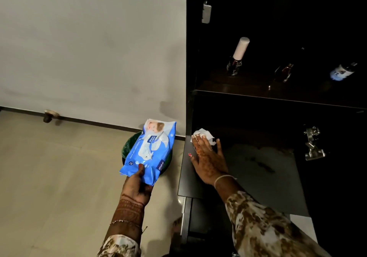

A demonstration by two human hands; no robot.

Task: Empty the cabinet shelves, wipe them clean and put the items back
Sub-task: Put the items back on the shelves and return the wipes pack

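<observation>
Left hand (137, 185) pinches a blue plastic wet-wipe pack (150, 153); right hand (208, 157), fingers spread flat, presses a crumpled white wipe (204, 134) onto the dark lower cabinet shelf (264, 177).

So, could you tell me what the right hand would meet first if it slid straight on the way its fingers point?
The right hand lies flat on the lower shelf, fingers on a white wipe, pointing into the cabinet. Beyond the wipe the shelf looks bare, so probably the dark back wall, though depth is unclear.
</observation>
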